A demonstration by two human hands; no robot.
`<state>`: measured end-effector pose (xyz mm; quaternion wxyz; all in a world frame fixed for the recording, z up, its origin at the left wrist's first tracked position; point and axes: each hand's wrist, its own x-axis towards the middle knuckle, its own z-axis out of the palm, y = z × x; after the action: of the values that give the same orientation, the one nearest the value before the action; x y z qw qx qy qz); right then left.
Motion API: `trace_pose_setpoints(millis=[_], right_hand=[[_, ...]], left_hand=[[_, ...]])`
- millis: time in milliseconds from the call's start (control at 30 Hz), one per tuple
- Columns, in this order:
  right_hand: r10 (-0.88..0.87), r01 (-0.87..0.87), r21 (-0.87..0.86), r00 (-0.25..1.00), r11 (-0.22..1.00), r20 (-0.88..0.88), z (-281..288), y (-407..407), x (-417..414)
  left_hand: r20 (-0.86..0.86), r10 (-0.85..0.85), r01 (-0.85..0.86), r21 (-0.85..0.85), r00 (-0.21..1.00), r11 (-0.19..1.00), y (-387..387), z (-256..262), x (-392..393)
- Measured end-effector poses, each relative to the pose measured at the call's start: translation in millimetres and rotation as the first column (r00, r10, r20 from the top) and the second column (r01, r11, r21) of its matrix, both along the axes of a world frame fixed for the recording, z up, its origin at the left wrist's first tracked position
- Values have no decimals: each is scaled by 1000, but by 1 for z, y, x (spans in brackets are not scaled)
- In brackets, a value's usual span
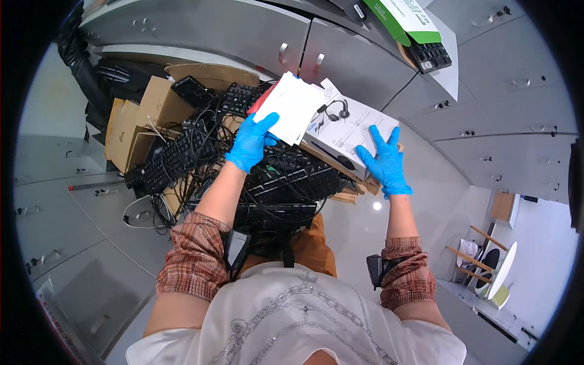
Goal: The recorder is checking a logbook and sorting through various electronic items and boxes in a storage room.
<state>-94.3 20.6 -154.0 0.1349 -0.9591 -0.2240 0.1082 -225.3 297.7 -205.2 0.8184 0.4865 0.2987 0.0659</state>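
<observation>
My left hand [251, 139], in a blue glove, grips a small stack of white paper sheets [287, 107] by its lower left edge. A red item [261, 99] shows partly from behind the papers. Just right of them lies a white headset box [351, 132] with a headset pictured on it and a raised flap at its upper left. My right hand [384, 159], also gloved, rests on the right end of this box with its fingers spread. Beneath the box, brown cardboard [328, 157] shows along the lower edge.
Tangled black cables and keyboards [182, 153] form a heap at left and below the box. Opened cardboard boxes [159, 105] stand at the heap's left. A green-and-white keyboard box [406, 20] with a keyboard [429, 55] protruding sits on the counter. Grey cabinets [360, 64] surround the area.
</observation>
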Motion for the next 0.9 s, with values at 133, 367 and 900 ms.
trace_pose_setpoints(millis=[133,367,900], right_hand=[[-74,52,362,996,931,47,1,-22,1],[20,444,748,854,493,-520,55,18,-39],[141,462,488,603,740,-785,35,51,-87]], left_hand=[[54,-67,72,-106,996,992,-18,12,4],[117,-300,296,49,947,954,-58,61,-6],[259,-290,281,74,921,957,-47,54,-23]])
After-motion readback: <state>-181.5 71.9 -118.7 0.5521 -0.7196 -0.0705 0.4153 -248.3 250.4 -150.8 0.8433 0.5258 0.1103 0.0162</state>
